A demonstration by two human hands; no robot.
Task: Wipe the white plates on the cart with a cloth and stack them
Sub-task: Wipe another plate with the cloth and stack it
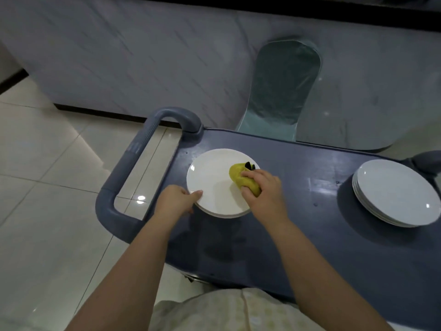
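Left hand (pixel 177 199) pinches rim of top plate (pixel 214 182) on left stack, right hand (pixel 261 189) grips yellow cloth (pixel 239 176) pressed on it, second stack (pixel 396 193) at cart's (pixel 298 211) right end.

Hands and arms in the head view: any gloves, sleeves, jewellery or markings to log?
The left hand and right hand are bare: no gloves, rings or watch visible. Both forearms are uncovered to the frame's edge, no sleeves in sight. A pale garment with a faint yellowish pattern shows between them.
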